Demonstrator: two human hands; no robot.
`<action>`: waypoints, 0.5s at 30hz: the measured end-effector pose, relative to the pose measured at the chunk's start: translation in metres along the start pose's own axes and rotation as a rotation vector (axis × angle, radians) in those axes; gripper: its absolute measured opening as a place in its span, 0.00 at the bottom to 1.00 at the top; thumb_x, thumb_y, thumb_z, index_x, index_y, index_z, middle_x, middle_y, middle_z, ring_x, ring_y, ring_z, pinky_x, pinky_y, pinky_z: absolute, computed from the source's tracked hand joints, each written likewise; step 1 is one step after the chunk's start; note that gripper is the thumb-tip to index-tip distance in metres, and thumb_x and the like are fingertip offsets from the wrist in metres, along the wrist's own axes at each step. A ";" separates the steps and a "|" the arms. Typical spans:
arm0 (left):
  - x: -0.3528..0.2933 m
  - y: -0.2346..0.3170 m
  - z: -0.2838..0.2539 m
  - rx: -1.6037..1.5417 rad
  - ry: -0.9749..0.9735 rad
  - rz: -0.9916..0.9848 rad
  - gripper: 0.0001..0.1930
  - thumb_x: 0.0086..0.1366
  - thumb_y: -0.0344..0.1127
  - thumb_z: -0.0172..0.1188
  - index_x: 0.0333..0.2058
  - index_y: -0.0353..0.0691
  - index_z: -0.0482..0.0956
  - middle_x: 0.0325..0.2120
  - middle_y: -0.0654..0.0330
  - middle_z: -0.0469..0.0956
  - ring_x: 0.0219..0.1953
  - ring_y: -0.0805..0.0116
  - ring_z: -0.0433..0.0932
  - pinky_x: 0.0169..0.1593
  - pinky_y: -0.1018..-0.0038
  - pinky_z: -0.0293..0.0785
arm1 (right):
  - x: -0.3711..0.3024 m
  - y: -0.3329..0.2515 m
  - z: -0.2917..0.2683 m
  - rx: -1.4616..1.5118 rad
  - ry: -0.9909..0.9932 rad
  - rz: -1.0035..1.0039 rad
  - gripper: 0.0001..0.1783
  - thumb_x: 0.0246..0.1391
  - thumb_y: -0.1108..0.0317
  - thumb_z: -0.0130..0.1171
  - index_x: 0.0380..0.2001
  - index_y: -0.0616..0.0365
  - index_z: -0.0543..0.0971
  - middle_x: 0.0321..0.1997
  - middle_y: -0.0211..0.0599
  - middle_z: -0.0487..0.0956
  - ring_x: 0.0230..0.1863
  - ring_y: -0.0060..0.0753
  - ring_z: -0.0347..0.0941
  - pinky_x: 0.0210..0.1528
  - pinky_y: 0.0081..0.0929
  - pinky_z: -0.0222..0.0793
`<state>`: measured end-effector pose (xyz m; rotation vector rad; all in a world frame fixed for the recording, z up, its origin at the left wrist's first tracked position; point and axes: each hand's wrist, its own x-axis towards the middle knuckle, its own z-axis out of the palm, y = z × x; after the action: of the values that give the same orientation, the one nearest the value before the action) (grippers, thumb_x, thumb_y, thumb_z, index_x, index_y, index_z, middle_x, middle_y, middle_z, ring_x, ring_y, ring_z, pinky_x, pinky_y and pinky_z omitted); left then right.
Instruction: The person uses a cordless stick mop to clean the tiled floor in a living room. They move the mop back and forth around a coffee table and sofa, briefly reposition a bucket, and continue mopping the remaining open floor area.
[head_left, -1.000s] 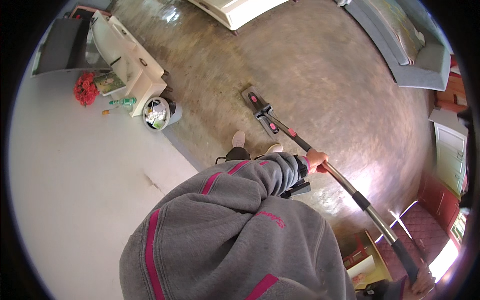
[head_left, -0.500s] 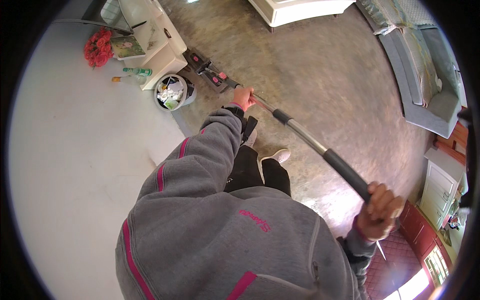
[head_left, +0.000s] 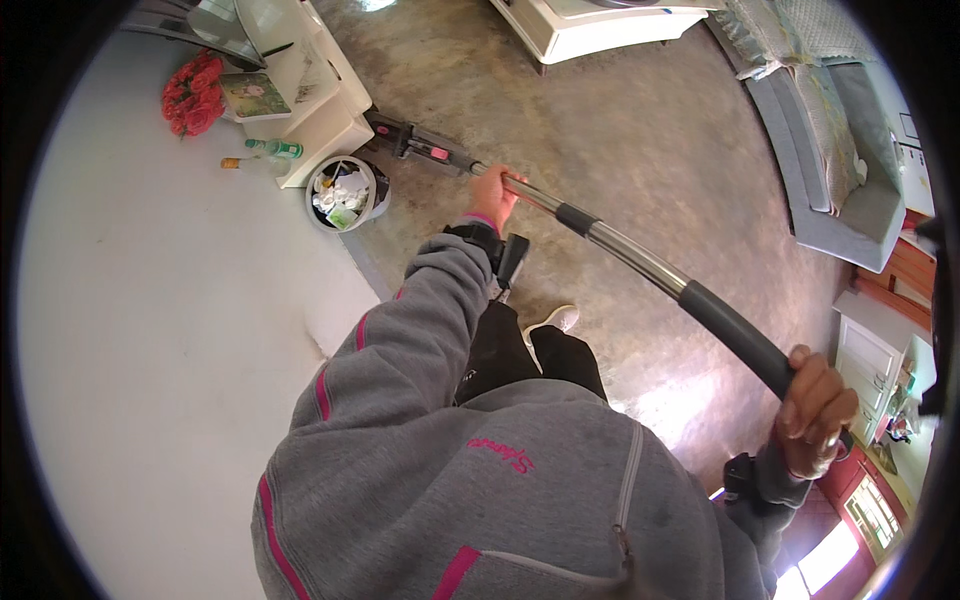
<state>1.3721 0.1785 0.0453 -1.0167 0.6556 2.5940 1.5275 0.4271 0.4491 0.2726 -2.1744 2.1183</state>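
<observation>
Grey zip sweatshirt (head_left: 480,480) — pink stripes, black trousers (head_left: 520,355), white shoe (head_left: 552,320)

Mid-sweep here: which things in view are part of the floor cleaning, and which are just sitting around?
In use: the long-handled floor cleaner, left hand lower on its shaft, right hand on the dark top grip.

Lying about: waste bin, green bottle, red flowers, white cabinet, grey sofa.

There is one view only, from a camera worn on the person's head, looking steeply down over a grey sweatshirt (head_left: 480,490) that fills the lower middle. The fisheye lens bends the white wall (head_left: 150,350) on the left and rounds the floor (head_left: 640,150) ahead. Both hands sit close below the lens; the waste bin (head_left: 342,192) and sofa (head_left: 840,150) lie farther off, near the rim.
</observation>
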 end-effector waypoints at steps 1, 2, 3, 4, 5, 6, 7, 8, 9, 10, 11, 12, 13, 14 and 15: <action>0.002 0.002 -0.002 0.011 -0.014 0.024 0.03 0.54 0.24 0.52 0.23 0.33 0.69 0.18 0.54 0.69 0.23 0.60 0.71 0.39 0.60 0.72 | 0.000 0.002 0.001 0.025 -0.005 -0.003 0.19 0.54 0.54 0.54 0.16 0.43 0.61 0.15 0.21 0.62 0.21 0.20 0.60 0.49 0.31 0.51; 0.004 0.006 -0.004 0.031 -0.014 0.029 0.04 0.54 0.24 0.52 0.23 0.33 0.69 0.18 0.54 0.69 0.23 0.60 0.71 0.40 0.60 0.72 | -0.001 0.004 0.002 0.049 0.012 -0.007 0.19 0.54 0.54 0.54 0.16 0.43 0.61 0.15 0.21 0.62 0.21 0.20 0.60 0.49 0.31 0.51; 0.005 0.006 -0.005 0.058 -0.021 0.033 0.04 0.54 0.24 0.52 0.23 0.33 0.69 0.18 0.54 0.69 0.23 0.60 0.71 0.40 0.60 0.72 | -0.003 0.005 0.003 0.080 0.009 -0.018 0.19 0.53 0.54 0.55 0.16 0.43 0.61 0.15 0.21 0.62 0.21 0.20 0.60 0.50 0.30 0.51; 0.007 0.004 -0.005 0.062 0.002 0.050 0.04 0.54 0.25 0.52 0.22 0.33 0.68 0.19 0.54 0.69 0.23 0.60 0.70 0.38 0.59 0.72 | -0.005 0.006 0.004 0.048 0.031 -0.040 0.19 0.54 0.56 0.54 0.15 0.44 0.60 0.14 0.22 0.61 0.20 0.20 0.59 0.45 0.30 0.54; 0.007 0.000 -0.005 0.131 0.033 0.009 0.04 0.54 0.25 0.52 0.23 0.33 0.68 0.19 0.54 0.69 0.23 0.60 0.70 0.38 0.58 0.73 | -0.008 0.008 0.004 0.055 0.048 -0.058 0.19 0.54 0.57 0.53 0.15 0.44 0.60 0.14 0.22 0.61 0.20 0.20 0.59 0.44 0.29 0.54; 0.007 -0.004 -0.007 0.192 0.076 -0.003 0.03 0.53 0.25 0.51 0.23 0.32 0.67 0.19 0.54 0.68 0.23 0.60 0.70 0.37 0.58 0.73 | -0.015 0.007 0.006 0.053 0.077 -0.040 0.19 0.54 0.57 0.53 0.15 0.44 0.60 0.13 0.22 0.61 0.20 0.20 0.59 0.43 0.29 0.54; 0.006 -0.008 -0.010 0.231 0.101 -0.014 0.03 0.53 0.24 0.51 0.23 0.32 0.67 0.19 0.54 0.68 0.23 0.60 0.70 0.36 0.58 0.74 | -0.022 0.007 0.007 0.055 0.111 -0.020 0.18 0.54 0.58 0.52 0.15 0.44 0.60 0.13 0.21 0.61 0.19 0.20 0.58 0.42 0.29 0.54; 0.004 -0.012 -0.012 0.311 0.156 -0.060 0.02 0.51 0.24 0.50 0.24 0.34 0.66 0.20 0.55 0.68 0.23 0.62 0.70 0.34 0.57 0.76 | -0.029 0.007 0.007 0.056 0.144 0.001 0.18 0.54 0.59 0.51 0.14 0.45 0.59 0.13 0.21 0.60 0.19 0.20 0.58 0.41 0.29 0.54; 0.003 -0.018 -0.015 0.371 0.135 -0.107 0.02 0.52 0.26 0.49 0.24 0.35 0.66 0.20 0.55 0.68 0.22 0.61 0.70 0.32 0.57 0.76 | -0.037 0.006 0.005 0.053 0.175 0.014 0.18 0.55 0.59 0.51 0.14 0.45 0.59 0.12 0.21 0.60 0.19 0.20 0.58 0.40 0.28 0.54; 0.001 -0.023 -0.017 0.433 0.111 -0.152 0.03 0.53 0.28 0.48 0.24 0.35 0.66 0.20 0.54 0.68 0.21 0.61 0.71 0.31 0.57 0.77 | -0.045 0.004 0.000 0.049 0.198 0.026 0.18 0.55 0.60 0.50 0.14 0.45 0.59 0.12 0.21 0.60 0.18 0.20 0.57 0.39 0.28 0.54; -0.001 -0.030 -0.019 0.497 0.088 -0.195 0.05 0.53 0.30 0.47 0.24 0.35 0.66 0.21 0.54 0.69 0.20 0.60 0.71 0.29 0.56 0.78 | -0.054 0.001 -0.007 0.045 0.223 0.034 0.18 0.55 0.61 0.50 0.14 0.45 0.59 0.12 0.21 0.60 0.18 0.20 0.57 0.38 0.28 0.54; -0.006 -0.040 -0.020 0.565 0.081 -0.250 0.05 0.54 0.32 0.47 0.24 0.36 0.66 0.20 0.55 0.68 0.19 0.61 0.71 0.29 0.56 0.78 | -0.065 -0.004 -0.018 0.044 0.240 0.037 0.18 0.55 0.62 0.49 0.14 0.45 0.59 0.11 0.21 0.59 0.18 0.20 0.57 0.37 0.28 0.54; -0.012 -0.056 -0.019 0.633 0.074 -0.308 0.06 0.54 0.33 0.47 0.24 0.37 0.67 0.19 0.55 0.68 0.19 0.62 0.71 0.29 0.57 0.78 | -0.077 -0.010 -0.033 0.039 0.246 0.046 0.18 0.55 0.62 0.48 0.14 0.45 0.58 0.11 0.21 0.59 0.17 0.20 0.56 0.36 0.28 0.54; -0.020 -0.075 -0.016 0.697 0.065 -0.369 0.06 0.54 0.34 0.47 0.24 0.38 0.67 0.18 0.56 0.68 0.18 0.63 0.71 0.29 0.57 0.78 | -0.089 -0.015 -0.050 0.012 0.245 0.062 0.18 0.55 0.63 0.48 0.13 0.46 0.58 0.11 0.21 0.59 0.17 0.20 0.56 0.34 0.27 0.54; -0.031 -0.099 -0.014 0.692 0.035 -0.412 0.07 0.54 0.35 0.48 0.24 0.38 0.67 0.17 0.56 0.68 0.18 0.63 0.71 0.29 0.57 0.78 | -0.104 -0.025 -0.072 -0.014 0.228 0.065 0.18 0.55 0.63 0.48 0.13 0.46 0.58 0.11 0.21 0.59 0.17 0.20 0.56 0.34 0.27 0.54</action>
<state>1.4423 0.2535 0.0276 -0.8450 1.1080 1.7910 1.6303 0.5054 0.4562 -0.0401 -2.0925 2.0509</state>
